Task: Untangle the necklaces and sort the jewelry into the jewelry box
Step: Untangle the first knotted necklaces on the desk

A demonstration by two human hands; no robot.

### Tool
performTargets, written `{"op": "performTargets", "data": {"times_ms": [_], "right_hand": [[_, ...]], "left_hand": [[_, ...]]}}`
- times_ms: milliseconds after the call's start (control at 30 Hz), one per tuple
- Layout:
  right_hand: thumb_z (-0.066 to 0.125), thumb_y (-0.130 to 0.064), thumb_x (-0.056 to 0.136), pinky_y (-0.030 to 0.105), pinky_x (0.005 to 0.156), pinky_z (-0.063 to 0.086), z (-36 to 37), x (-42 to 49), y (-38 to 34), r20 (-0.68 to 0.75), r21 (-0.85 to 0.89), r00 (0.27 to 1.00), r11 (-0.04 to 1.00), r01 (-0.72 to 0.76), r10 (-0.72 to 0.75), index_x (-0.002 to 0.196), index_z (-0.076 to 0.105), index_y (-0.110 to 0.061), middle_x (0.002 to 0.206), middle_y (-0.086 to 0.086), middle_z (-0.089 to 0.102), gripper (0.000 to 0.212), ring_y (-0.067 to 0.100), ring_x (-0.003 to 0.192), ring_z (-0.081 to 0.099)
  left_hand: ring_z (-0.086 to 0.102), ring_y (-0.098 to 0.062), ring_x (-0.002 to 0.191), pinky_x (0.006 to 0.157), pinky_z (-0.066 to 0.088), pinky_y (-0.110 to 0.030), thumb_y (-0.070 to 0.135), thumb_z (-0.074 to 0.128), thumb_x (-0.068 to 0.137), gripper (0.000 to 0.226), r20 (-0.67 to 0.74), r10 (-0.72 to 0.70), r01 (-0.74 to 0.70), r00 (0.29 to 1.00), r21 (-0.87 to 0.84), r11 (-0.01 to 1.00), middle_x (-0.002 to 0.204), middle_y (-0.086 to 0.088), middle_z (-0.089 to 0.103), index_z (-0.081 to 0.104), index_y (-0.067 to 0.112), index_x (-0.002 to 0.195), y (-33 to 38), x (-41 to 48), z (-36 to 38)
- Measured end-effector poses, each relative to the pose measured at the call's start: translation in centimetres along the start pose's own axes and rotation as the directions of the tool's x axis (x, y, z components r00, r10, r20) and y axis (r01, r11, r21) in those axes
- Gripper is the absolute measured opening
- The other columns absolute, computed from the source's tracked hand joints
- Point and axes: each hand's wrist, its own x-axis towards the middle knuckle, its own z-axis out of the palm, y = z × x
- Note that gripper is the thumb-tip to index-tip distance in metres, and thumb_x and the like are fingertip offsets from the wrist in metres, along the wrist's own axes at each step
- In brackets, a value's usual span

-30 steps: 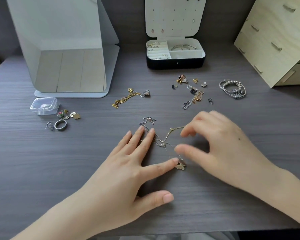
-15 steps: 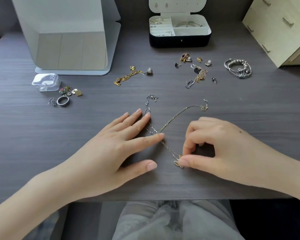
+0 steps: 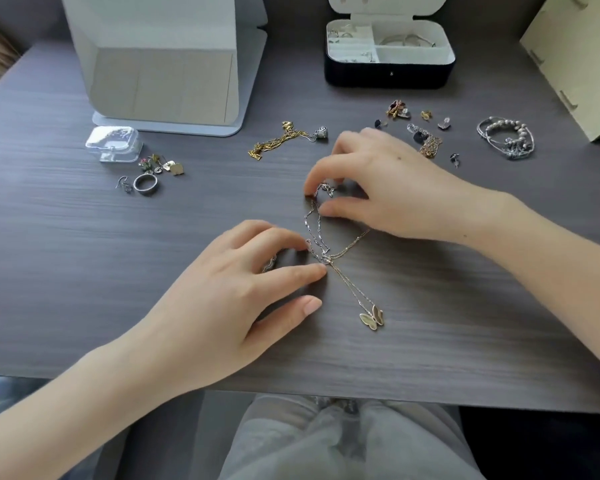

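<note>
Right grip: right hand [image 3: 388,188] pinches the far end of the silver chain [image 3: 311,225] between forefinger and thumb, a narrow pinch low over the table [image 3: 84,271].
Left grip: left hand [image 3: 222,296] holds nothing. Its fingers are arched and the tips press down beside the knot [image 3: 324,258], and the thumb lies apart on the near side.
Silver chain: in the middle of the table, between the two hands. Its long axis runs far to near, from the pinch down to the knot, as two strands side by side.
Gold chain [image 3: 352,287]: meets the silver one at the knot. One strand goes right and a little far, under the right hand (its end is hidden there); the other goes near and right.
Butterfly pendant [image 3: 371,318]: at the near end of the gold chain, flat on the table, right of the left thumb, apart from both hands.
Jewelry box [image 3: 390,74]: far side, right of centre, lid open, with some pieces in its compartments (too small to name).
Gold necklace heap [image 3: 278,142]: far of the hands, long axis from near-left to far-right.
Loose pieces: earrings [image 3: 400,110] far of the right hand, bracelets [image 3: 506,138] further right, ring [image 3: 145,184] and clear plastic case [image 3: 113,143] at the left.
</note>
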Motion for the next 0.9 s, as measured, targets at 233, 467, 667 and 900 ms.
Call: {"op": "performTargets", "data": {"times_ms": [233, 467, 667, 900], "right_hand": [[0.052, -0.029, 0.088, 0.031, 0.076, 0.031, 0.1, -0.1, 0.4, 0.017, -0.029, 0.996, 0.996, 0.089, -0.089, 0.084, 0.058, -0.015, 0.094, 0.002, 0.054, 0.016, 0.016, 0.084, 0.036], [0.048, -0.015, 0.089, 0.016, 0.064, 0.035, -2.9, -4.3, -0.7, -0.075, 0.189, 0.997, 0.982, 0.006, 0.008, 0.086, 0.049, -0.010, 0.071, -0.009, 0.052, 0.006, 0.011, 0.071, 0.044], [0.038, -0.031, 0.086, 0.011, 0.062, 0.034, -3.6, -8.5, -0.8, -0.093, 0.050, 0.996, 0.999, 0.016, -0.012, 0.084, 0.047, -0.017, 0.061, -0.017, 0.043, 0.016, 0.003, 0.062, 0.040], [0.042, -0.039, 0.084, 0.020, 0.059, 0.029, -2.4, -11.0, -0.5, -0.032, -0.022, 0.999, 0.999, -0.034, 0.034, 0.079, 0.050, -0.030, 0.062, -0.027, 0.036, 0.013, -0.013, 0.059, 0.036]], "left_hand": [[0.052, -0.021, 0.074, 0.071, 0.042, -0.029, 0.027, 0.048, 0.094, 0.029, -0.033, 0.008, -0.010, 0.999, -0.077, 0.997, 0.085, -0.002, 0.059, 0.072, 0.012, 0.096, -0.9, 0.4, -0.4], [0.047, -0.014, 0.065, 0.063, 0.036, -0.019, 0.026, 0.049, 0.091, 0.026, -0.029, -0.031, 0.027, 0.999, -0.140, 0.990, 0.074, 0.003, 0.055, 0.072, 0.014, 0.087, -1.3, 1.2, -0.4], [0.047, -0.008, 0.063, 0.058, 0.039, -0.023, 0.029, 0.049, 0.087, 0.023, -0.027, -0.074, 0.068, 0.997, -0.173, 0.983, 0.071, 0.010, 0.054, 0.071, 0.021, 0.090, -1.5, 1.7, 0.0], [0.046, -0.007, 0.062, 0.058, 0.037, -0.019, 0.030, 0.049, 0.087, 0.023, -0.030, -0.058, 0.052, 0.998, -0.168, 0.984, 0.069, 0.015, 0.050, 0.070, 0.022, 0.089, -1.5, 1.9, 0.0]]}}
